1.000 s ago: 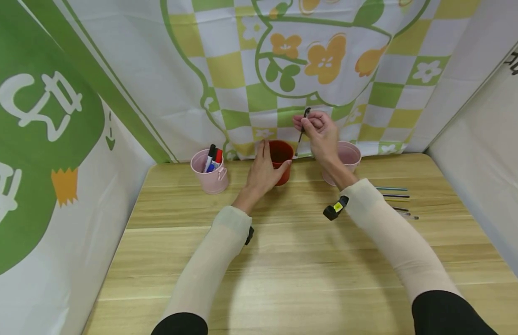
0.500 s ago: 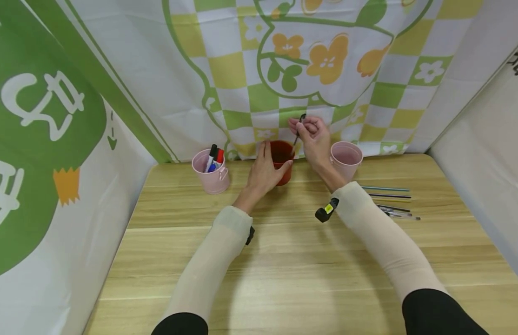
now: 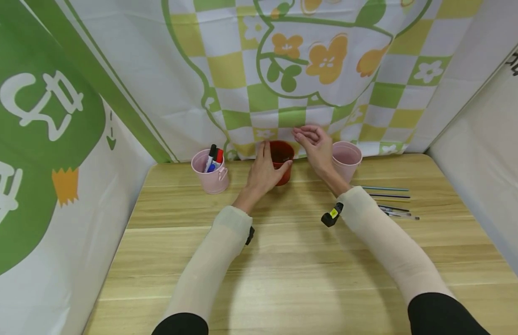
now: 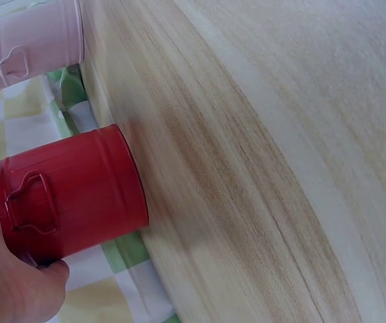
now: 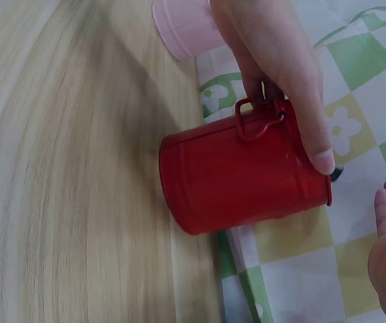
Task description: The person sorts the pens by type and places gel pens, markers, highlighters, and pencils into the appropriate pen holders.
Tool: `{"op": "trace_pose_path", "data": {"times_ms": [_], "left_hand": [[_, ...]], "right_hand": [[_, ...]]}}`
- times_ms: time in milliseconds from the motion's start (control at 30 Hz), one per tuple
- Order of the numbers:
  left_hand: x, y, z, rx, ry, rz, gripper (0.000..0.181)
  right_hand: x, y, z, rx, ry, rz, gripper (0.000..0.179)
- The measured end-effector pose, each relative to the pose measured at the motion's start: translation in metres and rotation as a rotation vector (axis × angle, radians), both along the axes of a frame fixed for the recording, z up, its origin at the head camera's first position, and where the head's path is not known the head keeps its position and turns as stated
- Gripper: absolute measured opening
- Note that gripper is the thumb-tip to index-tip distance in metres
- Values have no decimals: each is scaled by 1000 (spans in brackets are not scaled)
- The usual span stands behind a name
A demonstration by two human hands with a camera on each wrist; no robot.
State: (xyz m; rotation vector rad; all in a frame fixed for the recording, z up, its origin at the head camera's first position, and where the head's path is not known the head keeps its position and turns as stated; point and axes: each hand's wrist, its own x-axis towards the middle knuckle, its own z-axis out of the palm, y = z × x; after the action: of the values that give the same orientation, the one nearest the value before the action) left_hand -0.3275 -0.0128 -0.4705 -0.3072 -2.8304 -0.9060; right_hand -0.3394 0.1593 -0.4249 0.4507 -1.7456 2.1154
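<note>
Hands first: our left hand (image 3: 263, 170) is wrapped around the red bucket (image 3: 282, 160) at the back of the wooden table (image 3: 284, 260), thumb on one side and fingers curled against the other. The right wrist view shows it well, with the fingers (image 5: 294, 101) lying along the bucket wall right by its little wire handle. The bucket stands upright, touching the checkered cloth backdrop (image 3: 284, 60).

Our right hand (image 3: 315, 144) hangs just above and to the right of the bucket's rim, fingers loose and spread, gripping nothing. A small dark tip peeks out at the bucket's mouth in the right wrist view, but we can't tell what it is.

Either side of the red one sits a pink bucket: the left pink bucket (image 3: 209, 174) has markers (image 3: 213, 159) sticking out of it, and the right pink bucket (image 3: 346, 158) stands just beside our right wrist. Further right, a few thin pens (image 3: 393, 200) lie flat on the table, well apart from both hands.
</note>
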Motion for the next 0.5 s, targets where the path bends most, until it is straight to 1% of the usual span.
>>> {"op": "trace_pose_path", "data": {"times_ms": [100, 200, 267, 367, 500], "left_hand": [[1, 0, 0, 5, 2, -4, 101], [1, 0, 0, 13, 3, -10, 101], [1, 0, 0, 17, 2, -12, 102], [1, 0, 0, 18, 5, -14, 102], [1, 0, 0, 16, 15, -17, 102]], "right_hand": [[2, 5, -1, 60, 8, -18, 28], [6, 10, 0, 116, -5, -20, 30], [8, 13, 1, 150, -19, -6, 32], [13, 17, 3, 184, -41, 35, 36], [22, 20, 12, 219, -61, 90, 41]]}}
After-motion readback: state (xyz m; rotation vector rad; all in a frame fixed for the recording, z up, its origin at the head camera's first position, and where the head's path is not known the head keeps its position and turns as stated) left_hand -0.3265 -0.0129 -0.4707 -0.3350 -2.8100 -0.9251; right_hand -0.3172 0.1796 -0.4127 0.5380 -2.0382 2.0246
